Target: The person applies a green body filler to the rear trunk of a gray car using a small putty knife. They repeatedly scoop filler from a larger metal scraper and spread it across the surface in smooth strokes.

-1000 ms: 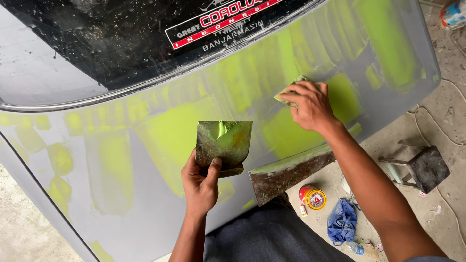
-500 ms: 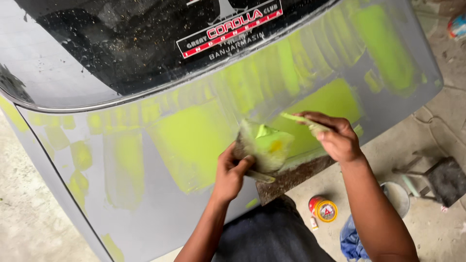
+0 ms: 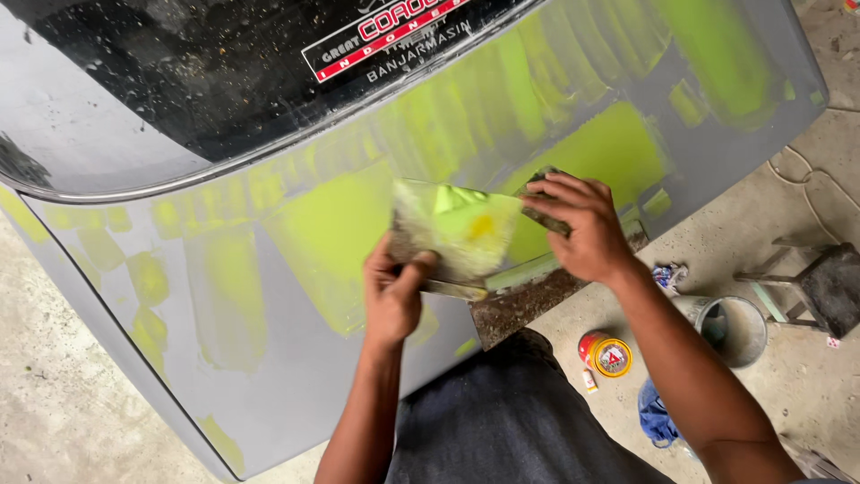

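A grey car boot lid patched with yellow-green filler fills most of the view, below the dark rear window. My left hand grips a flat mixing board smeared with yellow-green putty, held just above the lid. My right hand holds a small putty spreader against the right edge of that board. A bare, rusty-brown strip shows on the lid's lower edge beneath both hands.
On the concrete floor at the right stand a small red and yellow tin, a grey bucket, a blue rag and a low dark stool. My dark trousers are at the bottom.
My right hand left the lid's filler patch and came down to the board. My left hand raised and tilted the board toward it; the two now meet.
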